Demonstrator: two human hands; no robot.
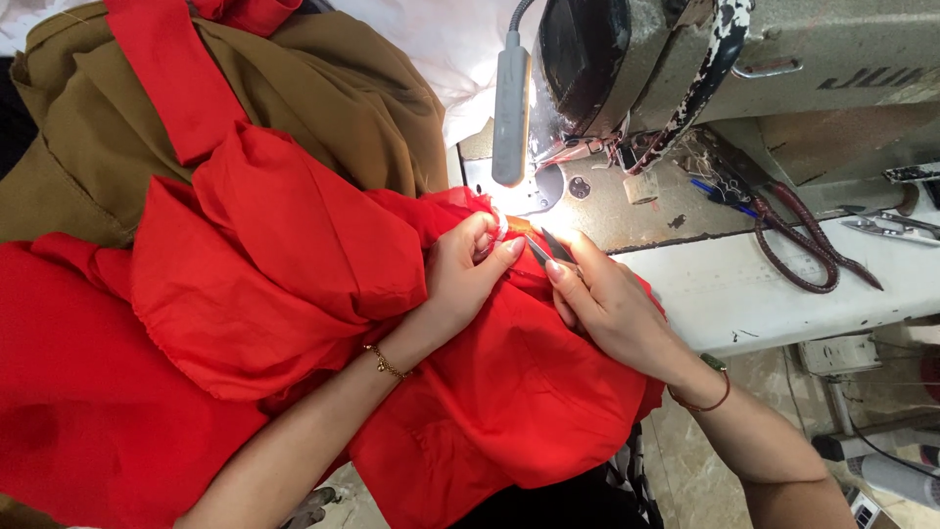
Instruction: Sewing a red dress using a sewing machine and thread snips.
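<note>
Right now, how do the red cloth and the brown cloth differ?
The red cloth is bright and lies under both hands; the brown cloth is dull olive-brown and untouched. The left hand pinches the red cloth's edge by the snips in the right hand, under the lamp; the brown cloth lies farther back, partly covered by red. Both are rumpled.

Snips' tips (544, 247) — blurred in lamp glare, behind fingers (509, 250)
</note>
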